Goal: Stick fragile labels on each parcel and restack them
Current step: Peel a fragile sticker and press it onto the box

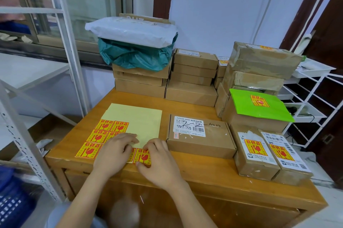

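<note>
Left hand (pixel 113 150) pressing flat on the label sheet (pixel 130 125), right hand (pixel 157 161) pinching a fragile label (pixel 143 156) at the sheet edge, brown parcel (pixel 200 135) beside on tabletop (pixel 204 172)

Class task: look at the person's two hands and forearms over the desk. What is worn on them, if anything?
Nothing is worn on the left hand or the right hand: no gloves, rings, watch or wristbands. Both forearms are bare, with no sleeves in view.

Sheet's middle labels (pixel 132 153) behind hands (pixel 137 157)
</note>
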Motion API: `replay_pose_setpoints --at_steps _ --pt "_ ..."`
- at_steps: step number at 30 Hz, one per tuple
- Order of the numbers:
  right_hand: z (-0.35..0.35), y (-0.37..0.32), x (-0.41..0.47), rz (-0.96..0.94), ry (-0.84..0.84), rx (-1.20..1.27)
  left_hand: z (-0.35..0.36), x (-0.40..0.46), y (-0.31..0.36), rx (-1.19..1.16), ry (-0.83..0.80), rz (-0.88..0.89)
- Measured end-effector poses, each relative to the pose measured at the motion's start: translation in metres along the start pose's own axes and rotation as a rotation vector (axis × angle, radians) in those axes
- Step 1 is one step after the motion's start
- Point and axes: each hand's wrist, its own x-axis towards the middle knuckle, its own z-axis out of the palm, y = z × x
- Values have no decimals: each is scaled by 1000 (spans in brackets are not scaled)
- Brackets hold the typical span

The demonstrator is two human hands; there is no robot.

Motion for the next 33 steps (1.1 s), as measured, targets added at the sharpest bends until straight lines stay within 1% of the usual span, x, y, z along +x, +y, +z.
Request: replay_pose_setpoints --at_steps 9,14,17,21,26,33 --pt "-2 -1 -1 26 -23 24 1 1 -1 -21 -5 -7" --pt "0 0 -6 60 34 23 1 0 -2 -3 -8 -1" --pt "-1 3 -11 83 24 -2 1 0 -3 22 -3 12" --pt "-2 5 -12 112 3 6 -2 -1 -1 51 -52 18" --pt "-1 6 -8 128 15 26 -1 -1 -2 178 -160 128" --pt "0 7 -8 119 30 57 2 0 -6 194 -144 172"
